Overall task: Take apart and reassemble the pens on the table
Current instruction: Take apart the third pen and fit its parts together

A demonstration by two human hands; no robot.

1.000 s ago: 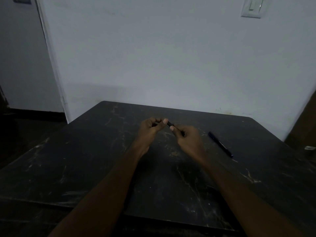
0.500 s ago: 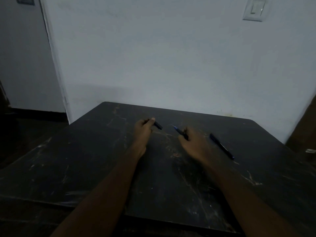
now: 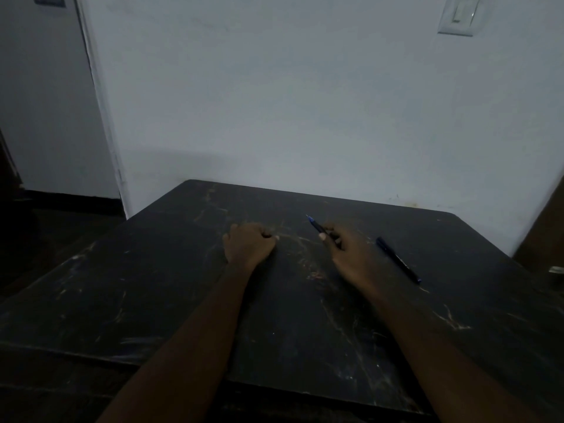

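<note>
While the light is poor, I can make out both bare hands over the dark, scratched table (image 3: 152,285) near the middle of the frame. My right hand (image 3: 345,251) pinches an uncapped pen (image 3: 317,226) between thumb and fingers — its blue tip points up and to the left, clear of the tabletop. My left hand (image 3: 248,244) is curled into a loose fist just left of centre, knuckles toward the wall; whether it encloses anything I cannot tell, since the fingers hide the palm. A second pen (image 3: 398,259), dark and capped, lies flat on the table just right of the right hand, running diagonally toward the lower right. At the upper right of the frame a light switch (image 3: 459,15) sits on the pale wall (image 3: 305,102).
</note>
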